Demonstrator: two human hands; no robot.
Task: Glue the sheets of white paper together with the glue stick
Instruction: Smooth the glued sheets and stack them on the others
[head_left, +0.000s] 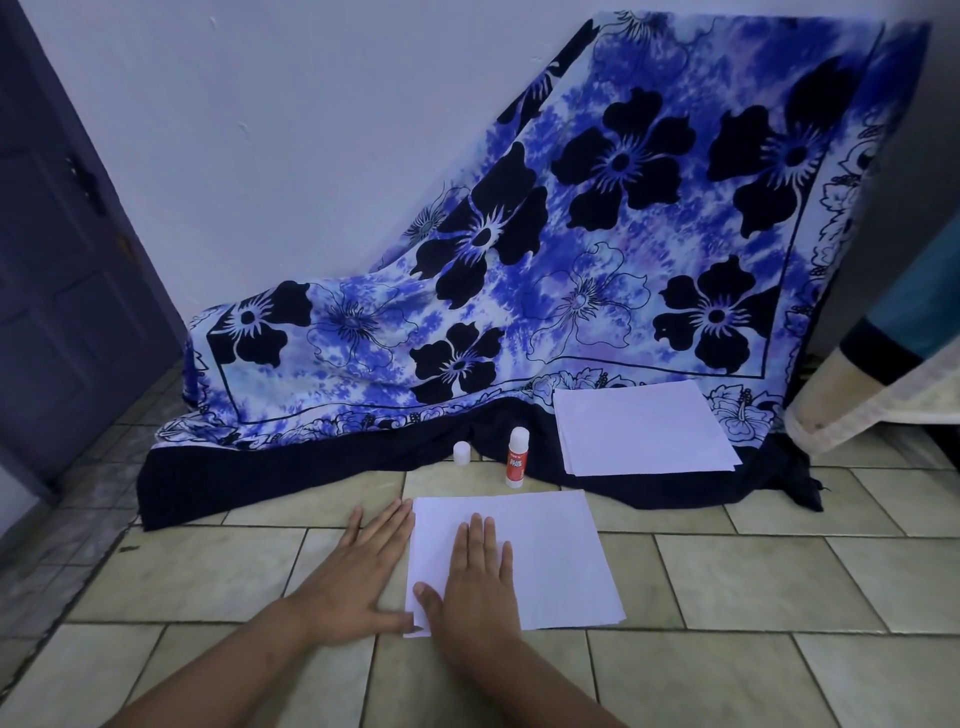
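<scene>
White paper sheets (550, 561) lie on the beige tiled floor (753, 577) at lower centre. The right hand (475, 577) presses them, fingers straight and grasping nothing, while the left hand (363, 566) lies flat beside them. This appears to be smoothing. Next, likely, comes the upright red-and-white glue stick (517, 457) just above.

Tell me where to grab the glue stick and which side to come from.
Pinch the glue stick around its red-labelled barrel, coming from the near side. It stands upright, with dark cloth behind it and bare floor in front, so its sides are free. Keep fingers off the white top end.
</scene>
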